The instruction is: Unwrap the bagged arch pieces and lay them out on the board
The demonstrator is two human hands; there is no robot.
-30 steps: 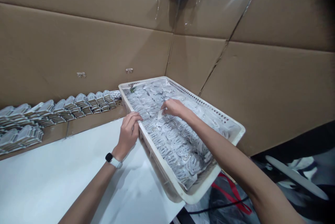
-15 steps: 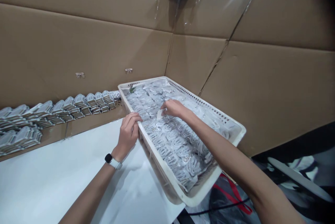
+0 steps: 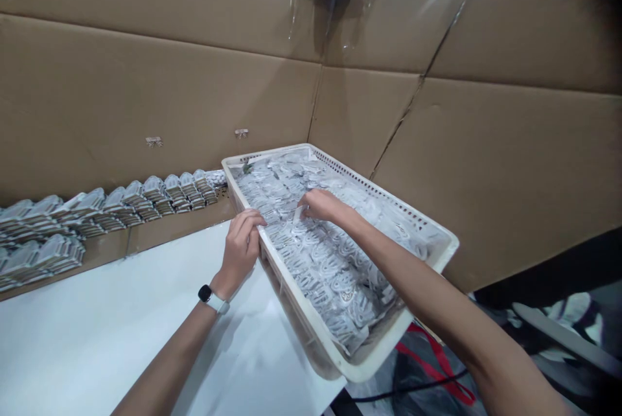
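Note:
A white plastic basket (image 3: 297,296) stands at an angle on the table, filled with rows of small clear packets (image 3: 318,267) holding pale looped items. My left hand (image 3: 241,236) lies over the basket's near left rim, its fingers curled over the edge and its thumb hidden. Inside the basket, about the middle, my right hand (image 3: 321,203) pinches a small white packet (image 3: 298,214) just above the rows. What the packet contains is too small to make out.
Stacks of grey-white shaped cards (image 3: 155,190) line the back left edge of the white table (image 3: 121,332). Tall cardboard walls (image 3: 170,85) enclose the back and right. Below the basket's right end are a red strap (image 3: 449,374) and dark plastic bags.
The white packet in my right hand has tilted more upright, and that hand has dipped slightly. My left hand stays on the rim. The whole view has shifted a little.

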